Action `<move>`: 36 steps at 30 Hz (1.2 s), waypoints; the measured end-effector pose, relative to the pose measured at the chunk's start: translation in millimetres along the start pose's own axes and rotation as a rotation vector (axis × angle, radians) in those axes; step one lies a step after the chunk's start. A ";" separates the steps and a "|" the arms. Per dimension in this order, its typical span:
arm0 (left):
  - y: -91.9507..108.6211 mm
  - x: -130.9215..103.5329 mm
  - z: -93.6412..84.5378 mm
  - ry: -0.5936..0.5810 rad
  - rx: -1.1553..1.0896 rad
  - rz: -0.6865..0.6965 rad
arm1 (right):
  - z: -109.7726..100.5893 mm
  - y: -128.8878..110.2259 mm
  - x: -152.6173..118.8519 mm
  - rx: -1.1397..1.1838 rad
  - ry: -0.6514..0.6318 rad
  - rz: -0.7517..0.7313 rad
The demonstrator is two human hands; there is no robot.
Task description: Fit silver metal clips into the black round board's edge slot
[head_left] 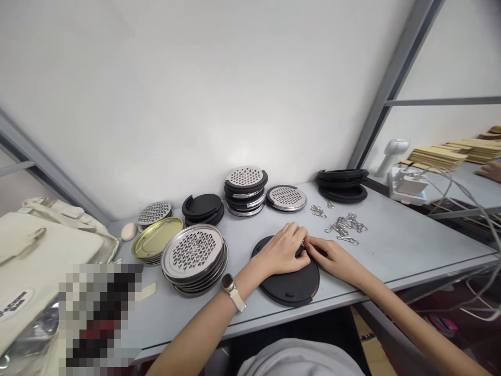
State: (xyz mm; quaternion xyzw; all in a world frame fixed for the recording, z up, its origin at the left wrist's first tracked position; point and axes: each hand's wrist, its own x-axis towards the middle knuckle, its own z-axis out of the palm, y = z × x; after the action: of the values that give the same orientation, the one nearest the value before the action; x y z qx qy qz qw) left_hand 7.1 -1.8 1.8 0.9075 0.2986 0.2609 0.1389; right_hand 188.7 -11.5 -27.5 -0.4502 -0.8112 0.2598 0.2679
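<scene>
Black disc (290, 286) flat on grey table (395, 250), near front edge. Left hand (285, 249) over it, right hand (327, 256) meeting left at far-right rim; can't tell if either's clamped. Wire clips (347, 225) right, grater stack (194, 251) left.

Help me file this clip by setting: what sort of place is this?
Most likely a small workshop or assembly station: one worktable holds stacks of metal grater discs, a loose pile of metal clips and a black disc being handled.
</scene>
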 end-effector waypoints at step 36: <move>-2.8 0.7 4.9 0.082 0.042 -0.047 | 1.6 1.3 0.9 -0.022 0.021 -0.025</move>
State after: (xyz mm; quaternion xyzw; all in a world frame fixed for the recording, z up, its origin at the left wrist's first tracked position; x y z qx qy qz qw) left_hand 9.0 0.4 -3.2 0.8915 0.3306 0.2883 0.1135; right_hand 187.9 -10.4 -29.3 -0.4458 -0.8167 0.2426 0.2746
